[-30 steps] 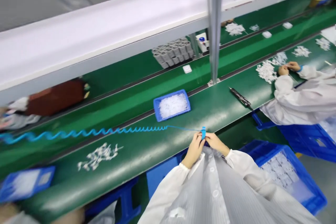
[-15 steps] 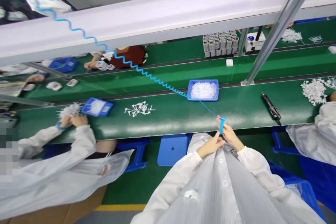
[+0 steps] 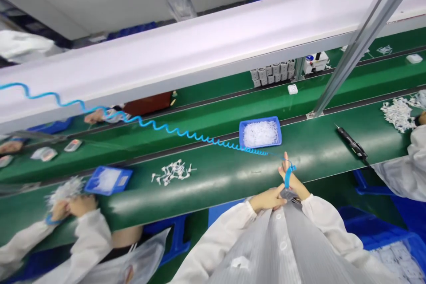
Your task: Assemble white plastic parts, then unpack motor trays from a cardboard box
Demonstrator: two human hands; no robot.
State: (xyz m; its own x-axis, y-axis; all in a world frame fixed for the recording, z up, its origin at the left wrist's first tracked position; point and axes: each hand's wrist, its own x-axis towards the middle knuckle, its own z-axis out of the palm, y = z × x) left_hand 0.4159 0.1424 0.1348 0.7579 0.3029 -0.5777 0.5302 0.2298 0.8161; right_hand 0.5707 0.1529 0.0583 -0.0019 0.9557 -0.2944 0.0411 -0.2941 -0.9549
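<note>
Wears a striped grey gown (image 3: 293, 239) with white sleeves at lower centre, nearest of all. Just above, reaches in from the left with the left hand (image 3: 268, 199), fingers bent near the lower end of a blue strap (image 3: 288, 179); cannot tell whether clamped on that end or only resting beside it, fingertips being partly hidden. Holds up the right hand (image 3: 285, 167) just to the right, fingers apart and stretched toward the top of the frame. Has the strap lying across the right hand's wrist or lower palm, so nearer to that hand, and just up and right from the left fingertips; long axis steep, top leaning right. Cannot tell if wrapped fully around. From the strap's upper end, trails a blue coiled cord (image 3: 254, 150) toward the left edge, over a green desk (image 3: 213, 182). On that desk, shows a blue tray (image 3: 280, 131) of white parts above the hands, a black screwdriver-like tool (image 3: 351, 142) to the right, a loose white pile (image 3: 173, 172) to the left and, at lower left, a co-worker's hands (image 3: 81, 205) against another white heap (image 3: 68, 188). Beyond, shows a small white square piece (image 3: 292, 89), then grey blocks (image 3: 271, 73), and a long white shelf (image 3: 199, 40) across the upper frame.
</note>
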